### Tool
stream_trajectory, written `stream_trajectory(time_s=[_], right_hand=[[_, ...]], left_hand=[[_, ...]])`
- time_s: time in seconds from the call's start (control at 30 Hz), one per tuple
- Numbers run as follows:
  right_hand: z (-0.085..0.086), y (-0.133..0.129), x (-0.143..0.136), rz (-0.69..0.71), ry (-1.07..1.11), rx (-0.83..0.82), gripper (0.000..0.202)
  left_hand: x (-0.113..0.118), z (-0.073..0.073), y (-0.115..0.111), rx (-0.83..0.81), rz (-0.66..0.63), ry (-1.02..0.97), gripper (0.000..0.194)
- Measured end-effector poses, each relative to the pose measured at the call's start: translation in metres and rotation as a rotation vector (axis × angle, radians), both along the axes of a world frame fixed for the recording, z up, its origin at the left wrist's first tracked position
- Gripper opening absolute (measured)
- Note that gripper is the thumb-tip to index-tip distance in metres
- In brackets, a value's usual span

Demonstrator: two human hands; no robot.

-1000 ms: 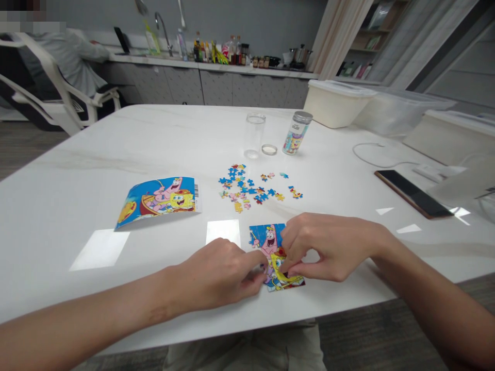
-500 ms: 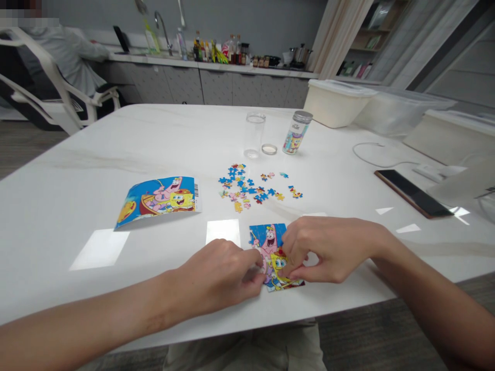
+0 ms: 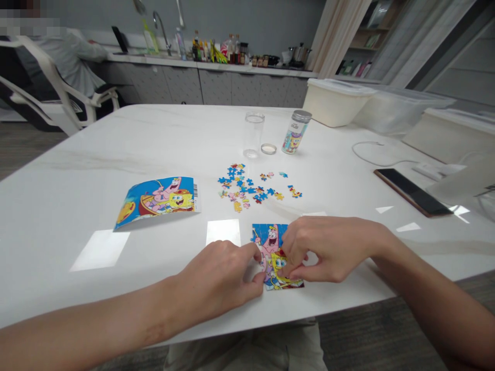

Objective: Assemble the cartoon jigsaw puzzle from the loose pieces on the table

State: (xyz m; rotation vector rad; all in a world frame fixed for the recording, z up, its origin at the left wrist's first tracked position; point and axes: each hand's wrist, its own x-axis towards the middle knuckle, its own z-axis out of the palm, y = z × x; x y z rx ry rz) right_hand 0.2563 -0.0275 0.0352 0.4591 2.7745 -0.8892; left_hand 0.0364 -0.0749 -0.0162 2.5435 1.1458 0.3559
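Observation:
A partly assembled jigsaw puzzle (image 3: 273, 250) lies flat near the table's front edge. At its left side is my left hand (image 3: 228, 273), thumb and index finger apart and touching the edge. My right hand (image 3: 323, 250) covers the puzzle's right part, its fingers bent together in a pinch; what they hold, if anything, is hidden. Loose puzzle pieces (image 3: 259, 196) are scattered beyond the puzzle. To the left lies a curled picture sheet (image 3: 162, 198) with the same cartoon figures.
Farther back stand a clear jar (image 3: 253, 135) and a labelled canister (image 3: 296, 133), with a metal lid ring (image 3: 268, 149) between. A phone (image 3: 413, 192) and cable (image 3: 359, 152) lie right, near plastic boxes (image 3: 336, 103). A person sits at the back left.
My left thumb and index finger have spread apart at the puzzle's left edge. The puzzle's upper left part has shifted slightly right. My right hand has hardly moved.

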Motion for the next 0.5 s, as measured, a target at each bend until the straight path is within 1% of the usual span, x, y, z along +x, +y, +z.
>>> stream_trajectory(time_s=[0.2, 0.37, 0.5], right_hand=[[0.0003, -0.0009, -0.0001, -0.005, -0.004, -0.011, 0.027], [-0.0001, -0.0009, -0.0002, -0.005, -0.005, -0.011, 0.028], [-0.0012, -0.0001, -0.0001, 0.006, -0.008, -0.023, 0.029]], left_hand=[[0.0032, -0.0028, -0.0028, -0.029, 0.026, -0.012, 0.016], [0.0063, -0.0013, -0.0025, -0.054, 0.053, 0.008, 0.014], [0.0064, 0.0015, -0.0031, -0.081, 0.089, 0.048, 0.021]])
